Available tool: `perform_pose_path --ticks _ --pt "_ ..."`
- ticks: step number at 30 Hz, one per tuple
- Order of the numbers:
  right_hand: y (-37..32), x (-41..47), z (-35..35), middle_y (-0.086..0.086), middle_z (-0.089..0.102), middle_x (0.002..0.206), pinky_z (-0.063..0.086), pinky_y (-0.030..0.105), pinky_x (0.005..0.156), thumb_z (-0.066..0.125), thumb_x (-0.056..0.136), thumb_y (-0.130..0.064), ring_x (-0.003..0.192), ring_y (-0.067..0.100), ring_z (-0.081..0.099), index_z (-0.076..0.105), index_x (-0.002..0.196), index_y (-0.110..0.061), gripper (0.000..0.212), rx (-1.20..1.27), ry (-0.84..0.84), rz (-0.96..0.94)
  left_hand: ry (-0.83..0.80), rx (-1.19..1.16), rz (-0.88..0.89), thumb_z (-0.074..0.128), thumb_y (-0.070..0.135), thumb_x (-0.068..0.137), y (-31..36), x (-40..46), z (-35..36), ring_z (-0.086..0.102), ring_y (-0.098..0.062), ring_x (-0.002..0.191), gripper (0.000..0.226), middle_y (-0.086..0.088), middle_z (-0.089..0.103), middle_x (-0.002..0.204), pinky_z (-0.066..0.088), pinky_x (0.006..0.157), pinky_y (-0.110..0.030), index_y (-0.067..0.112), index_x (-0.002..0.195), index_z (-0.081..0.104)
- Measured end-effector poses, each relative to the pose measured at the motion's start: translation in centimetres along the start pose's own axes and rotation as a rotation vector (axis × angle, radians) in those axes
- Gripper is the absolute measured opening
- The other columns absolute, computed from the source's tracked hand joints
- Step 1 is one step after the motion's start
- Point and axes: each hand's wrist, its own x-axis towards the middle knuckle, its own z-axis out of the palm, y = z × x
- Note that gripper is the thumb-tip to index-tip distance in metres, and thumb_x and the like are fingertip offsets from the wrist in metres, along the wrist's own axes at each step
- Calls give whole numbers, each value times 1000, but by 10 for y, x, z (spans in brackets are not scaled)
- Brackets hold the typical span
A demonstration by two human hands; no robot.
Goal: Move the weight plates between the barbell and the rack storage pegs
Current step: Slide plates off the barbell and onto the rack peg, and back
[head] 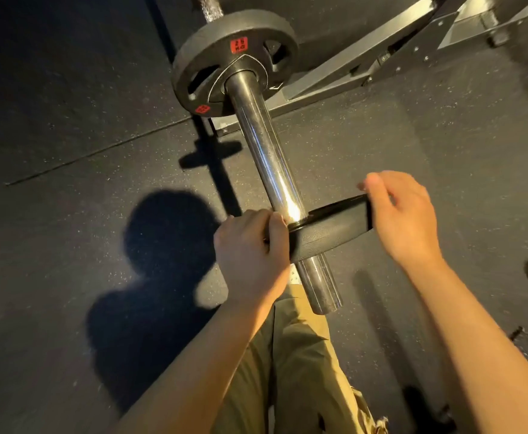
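Head view: small black plate point(328, 231) sat edge-on around the barbell sleeve point(265, 158) near its free end, w/ both hands on its rim. Left hand point(250, 245) gripped the rim at 9 o'clock, fingers curled over it; right hand point(403, 214) pinched the rim at 3 o'clock betw. thumb and fingers. A larger plate w/ red labels point(234, 64) was seated far up the sleeve toward 12 o'clock, well apart; rack frame point(366, 67) lay at 2 o'clock on the rubber floor point(68, 120).

Floor point(68, 104): dark speckled rubber matting, one seam point(100, 151) running diagonally. Grey steel frame point(334, 76) at upper right. Lighting dim and warm — hard shadows point(162, 261) cast on matting.
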Motion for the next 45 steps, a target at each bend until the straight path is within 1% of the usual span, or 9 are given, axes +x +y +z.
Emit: perform_pose_path --ticks 3,6,12,17,20,24,29,37,45 --pt "20 13 6 -7 60 102 36 25 82 32 100 -37 88 8 52 66 91 -25 38 369 -249 357 29 -39 16 32 26 88 -12 -3 1 51 -9 58 35 6 53 61 46 62 -35 15 68 59" --pt "22 7 19 -9 57 94 37 29 85 37 95 -34 84 8 50 60 76 -31 30 610 -142 443 -28 -149 -28 31 29 87 -21 -6 -2 52 -9 64 34 8 52 65 42 60 -26 16 72 58" --pt "4 -34 17 -32 50 101 30 26 98 25 93 -33 107 3 42 56 97 -27 33 315 -5 110 -304 -207 -158 27 41 90 -63 -11 -24 56 -6 88 43 3 58 90 44 78 -26 16 95 62" --pt "-6 -59 10 -5 56 124 15 1 96 28 95 -47 127 14 40 65 107 -29 43 72 90 -49 -143 -39 -191 46 22 98 -37 -12 -32 52 10 83 10 13 55 87 37 76 -7 25 97 56" --pt "-15 -64 4 -13 63 108 28 11 95 36 96 -44 107 16 51 71 99 -28 39 52 181 -132 -114 2 62 41 28 98 1 -18 -10 53 0 67 24 12 56 77 47 72 -31 21 88 61" --pt "-18 -34 -7 -21 58 82 42 41 88 39 93 -46 88 13 52 66 82 -27 35 71 201 -82 13 74 105 34 32 95 -4 -19 6 58 -12 66 40 3 64 72 51 70 -40 15 81 67" --pt "4 12 7 -2 69 89 41 17 77 50 96 -34 89 5 58 68 72 -24 32 449 -104 235 44 -170 185 28 36 99 -38 -20 3 52 -4 68 37 5 55 70 44 67 -26 20 83 59" --pt "10 -7 14 4 59 84 35 6 58 45 94 -23 67 0 51 59 68 -10 33 568 -101 242 29 -363 -80 22 34 96 -61 -40 5 53 1 80 32 8 55 82 40 71 -12 30 93 53" --pt "2 -43 17 -13 45 66 35 34 87 31 88 -50 86 15 44 42 58 -27 40 151 -17 -148 3 -778 -757 38 17 99 -64 -46 3 62 1 78 21 3 61 92 47 63 -13 20 96 59"
